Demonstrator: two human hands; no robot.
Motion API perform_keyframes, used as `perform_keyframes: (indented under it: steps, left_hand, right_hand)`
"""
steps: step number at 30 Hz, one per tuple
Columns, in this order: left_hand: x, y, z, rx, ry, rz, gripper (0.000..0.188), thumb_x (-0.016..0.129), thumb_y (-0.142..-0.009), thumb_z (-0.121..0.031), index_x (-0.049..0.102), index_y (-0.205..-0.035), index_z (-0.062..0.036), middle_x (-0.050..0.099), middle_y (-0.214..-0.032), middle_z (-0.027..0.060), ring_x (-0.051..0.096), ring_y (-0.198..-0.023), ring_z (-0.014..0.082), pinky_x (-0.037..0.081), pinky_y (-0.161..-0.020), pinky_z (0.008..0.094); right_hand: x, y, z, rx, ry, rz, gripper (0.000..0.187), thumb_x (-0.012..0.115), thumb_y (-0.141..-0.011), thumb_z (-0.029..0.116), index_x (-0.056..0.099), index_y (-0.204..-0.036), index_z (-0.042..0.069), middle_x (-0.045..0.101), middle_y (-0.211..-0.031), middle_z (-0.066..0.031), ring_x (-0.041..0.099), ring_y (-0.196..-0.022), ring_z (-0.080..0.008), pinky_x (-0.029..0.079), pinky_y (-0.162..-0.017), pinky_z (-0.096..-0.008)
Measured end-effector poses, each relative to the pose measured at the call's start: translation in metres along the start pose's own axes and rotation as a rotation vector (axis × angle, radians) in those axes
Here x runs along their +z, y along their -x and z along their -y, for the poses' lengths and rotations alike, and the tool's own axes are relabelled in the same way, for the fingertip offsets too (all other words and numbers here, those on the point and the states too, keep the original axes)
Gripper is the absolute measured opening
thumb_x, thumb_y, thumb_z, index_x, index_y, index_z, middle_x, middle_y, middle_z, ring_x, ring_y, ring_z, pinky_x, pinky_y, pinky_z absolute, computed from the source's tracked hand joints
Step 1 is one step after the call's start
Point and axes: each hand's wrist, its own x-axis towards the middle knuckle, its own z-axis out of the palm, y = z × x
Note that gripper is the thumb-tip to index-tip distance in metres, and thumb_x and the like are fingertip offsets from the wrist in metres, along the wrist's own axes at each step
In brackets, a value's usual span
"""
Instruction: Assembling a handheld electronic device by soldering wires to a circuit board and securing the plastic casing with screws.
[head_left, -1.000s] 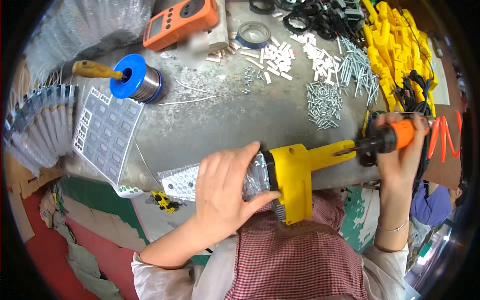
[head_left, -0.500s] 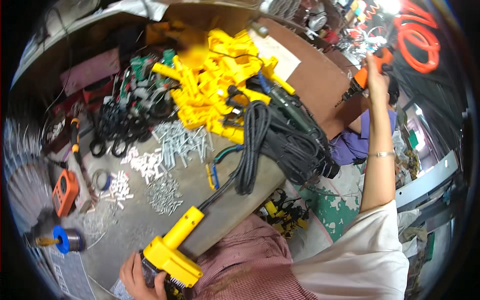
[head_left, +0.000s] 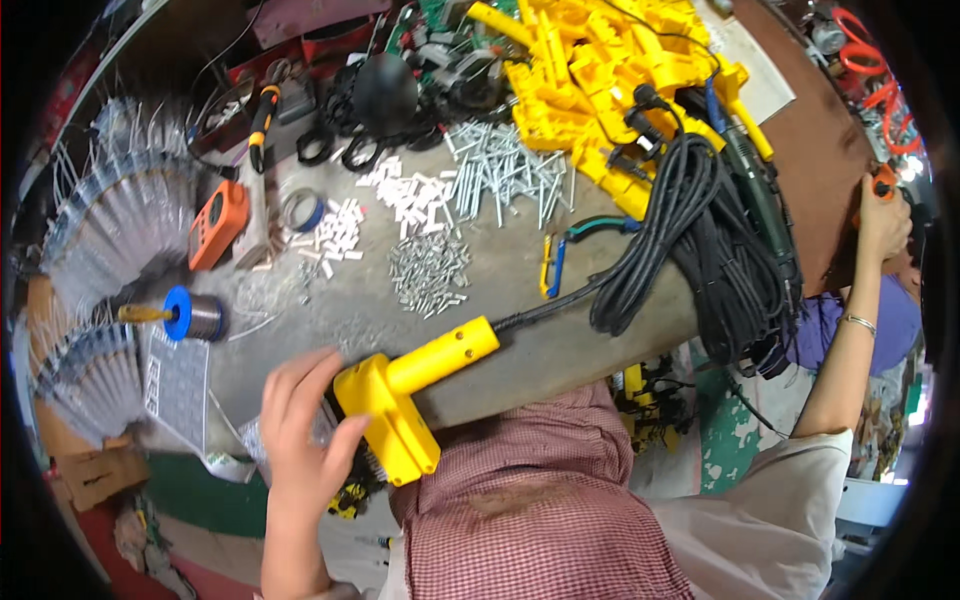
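At the bench's near edge lies a yellow corded tool (head_left: pixel 400 405) with a tubular handle and a blocky head. A black cable (head_left: pixel 545 303) runs from its handle to a thick coil. My left hand (head_left: pixel 305 420) is beside the head, fingers spread and thumb apart; the thumb overlaps the head, and whether it touches cannot be made out. Far out at the right, my right hand (head_left: pixel 882 225) is closed around an orange and black power drill (head_left: pixel 884 183), mostly hidden by the fingers.
Long screws (head_left: pixel 505 175), short screws (head_left: pixel 428 272) and white sleeves (head_left: pixel 410 197) lie in piles on the bench. Yellow housings (head_left: pixel 590 80) are heaped behind. Nearby are blue-handled pliers (head_left: pixel 556 268), a solder spool (head_left: pixel 195 315), an orange meter (head_left: pixel 217 224) and a person in purple (head_left: pixel 885 325).
My view has swung, so the bench sits further right. My left hand has loosened from the tool's head, its fingers now spread. My right hand has carried the drill outward to the right.
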Motion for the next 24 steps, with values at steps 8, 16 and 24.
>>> perform_keyframes:
  steps: [8,16,24]
  left_hand:
    - [0.092,-0.089,-0.083,0.186,-0.167,0.495,0.05,0.072,-0.079,-0.02,0.057,-0.125,-0.0055,0.065,-0.104,0.0178,0.063,-0.098,0.0347,0.05,-0.083,0.0435]
    - [0.025,-0.148,-0.114,0.453,0.082,0.276,0.026,0.056,-0.09,-0.006,0.064,-0.113,0.0003,0.067,-0.095,0.0224,0.065,-0.085,0.0332,0.05,-0.078,0.0384]
    - [-0.143,-0.099,-0.14,0.208,0.271,-0.091,0.024,0.055,-0.094,-0.009,0.065,-0.111,0.0047,0.063,-0.075,0.006,0.053,-0.059,0.0105,0.046,-0.057,0.0249]
  right_hand:
    - [-0.033,0.031,-0.005,-0.228,-0.622,-0.216,0.053,0.068,-0.085,0.033,0.057,-0.13,0.007,0.056,-0.131,-0.0162,0.053,-0.121,-0.0353,0.042,-0.103,-0.0434]
    - [-0.206,0.161,0.14,-0.968,-1.291,0.104,0.073,0.069,-0.07,0.014,0.049,-0.14,0.019,0.046,-0.144,-0.0137,0.035,-0.139,-0.0355,0.029,-0.113,-0.0463]
    - [-0.273,0.131,0.21,-1.183,-1.909,0.351,0.081,0.066,-0.078,0.022,0.032,-0.151,0.011,0.043,-0.149,-0.0114,0.036,-0.141,-0.0255,0.025,-0.117,-0.0379]
